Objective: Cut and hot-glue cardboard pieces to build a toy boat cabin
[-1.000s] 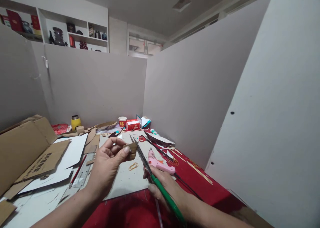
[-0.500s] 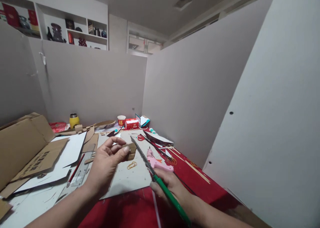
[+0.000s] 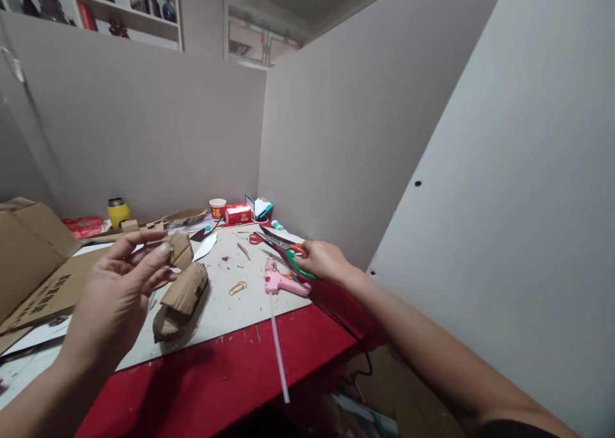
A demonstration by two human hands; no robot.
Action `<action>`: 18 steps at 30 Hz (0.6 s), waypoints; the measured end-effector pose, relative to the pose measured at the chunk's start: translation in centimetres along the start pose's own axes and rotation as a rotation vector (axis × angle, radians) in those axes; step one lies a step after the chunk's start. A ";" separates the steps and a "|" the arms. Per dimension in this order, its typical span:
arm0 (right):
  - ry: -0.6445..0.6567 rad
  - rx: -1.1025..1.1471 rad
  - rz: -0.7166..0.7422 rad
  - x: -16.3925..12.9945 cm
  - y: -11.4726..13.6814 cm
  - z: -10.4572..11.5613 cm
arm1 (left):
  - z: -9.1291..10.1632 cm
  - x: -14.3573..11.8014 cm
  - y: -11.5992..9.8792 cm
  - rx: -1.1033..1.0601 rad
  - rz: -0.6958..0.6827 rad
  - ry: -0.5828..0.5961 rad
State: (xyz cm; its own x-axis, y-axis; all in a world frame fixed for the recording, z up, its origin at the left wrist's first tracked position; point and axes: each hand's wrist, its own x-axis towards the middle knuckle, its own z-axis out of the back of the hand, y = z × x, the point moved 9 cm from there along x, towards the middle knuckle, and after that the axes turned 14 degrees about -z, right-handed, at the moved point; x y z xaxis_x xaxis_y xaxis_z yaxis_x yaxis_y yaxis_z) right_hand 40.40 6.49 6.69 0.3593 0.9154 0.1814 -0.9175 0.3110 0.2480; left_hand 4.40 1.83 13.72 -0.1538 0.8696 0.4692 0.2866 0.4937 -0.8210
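A: Logging hand states. My left hand [image 3: 118, 291] is raised over the near-left of the bench [image 3: 230, 355], thumb and forefinger pinched on a small cardboard piece [image 3: 181, 248]; the other fingers are spread loose. My right hand [image 3: 323, 260] is stretched out to the far right, closed over the handles of the green-handled scissors [image 3: 283, 251].

B: Scissors lifted or down?

A: I cannot tell; the blades run low over the board, long axis pointing away and to the left, tips near a second pair, red-handled scissors [image 3: 254, 238].

B: And the relation between piece and blades?

A: Well apart. The piece is to the left of the blades, with the pink glue gun [image 3: 281, 283] and a paper clip [image 3: 237, 288] lying between them on the white board [image 3: 240, 316]. Left hand is the nearer one to the piece, obviously; also nearest to the corrugated cardboard roll [image 3: 181, 299] lying just below it, long axis slanting from near-left to far-right.

B: Anything hanging off the edge?

A: A clear glue stick [image 3: 277, 355] runs from the gun toward me, past the board onto the red cover.
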 end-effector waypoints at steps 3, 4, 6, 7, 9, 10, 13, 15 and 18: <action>0.021 0.004 -0.008 1.1 -1.1 -1.5 | 1.4 -0.7 0.7 0.072 0.007 0.002; 0.031 0.010 -0.003 1.4 -1.4 -2.0 | 1.8 -0.9 1.0 0.091 0.011 0.006; 0.051 0.030 0.013 1.8 -1.8 -2.9 | 2.7 -1.3 1.7 0.135 0.022 0.019; 0.057 0.045 0.025 2.0 -1.9 -3.1 | 3.0 -1.6 2.0 0.162 0.029 0.031; 0.048 0.091 0.055 2.0 -1.8 -2.8 | 3.5 -2.1 2.6 0.219 0.046 0.064; 0.033 0.123 0.074 1.9 -1.5 -2.3 | 3.5 -2.5 2.9 0.247 0.061 0.084; -0.019 0.242 0.151 0.2 0.4 -0.1 | 2.8 -3.6 3.6 0.307 0.117 0.124; -0.011 0.339 0.237 -2.2 3.0 1.2 | 1.6 -4.3 4.0 0.321 0.144 0.160; 0.379 0.817 0.407 -7.2 8.1 0.8 | -0.8 -5.2 4.4 0.320 0.124 0.232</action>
State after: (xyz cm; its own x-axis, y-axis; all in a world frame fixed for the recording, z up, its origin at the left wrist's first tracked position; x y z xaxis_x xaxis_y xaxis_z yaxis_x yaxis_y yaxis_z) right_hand 30.48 2.20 8.18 -0.1671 0.9789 0.1174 -0.5080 -0.1875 0.8407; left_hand 7.16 -0.50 7.95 0.0913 0.9158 0.3911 -0.0243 0.3947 -0.9185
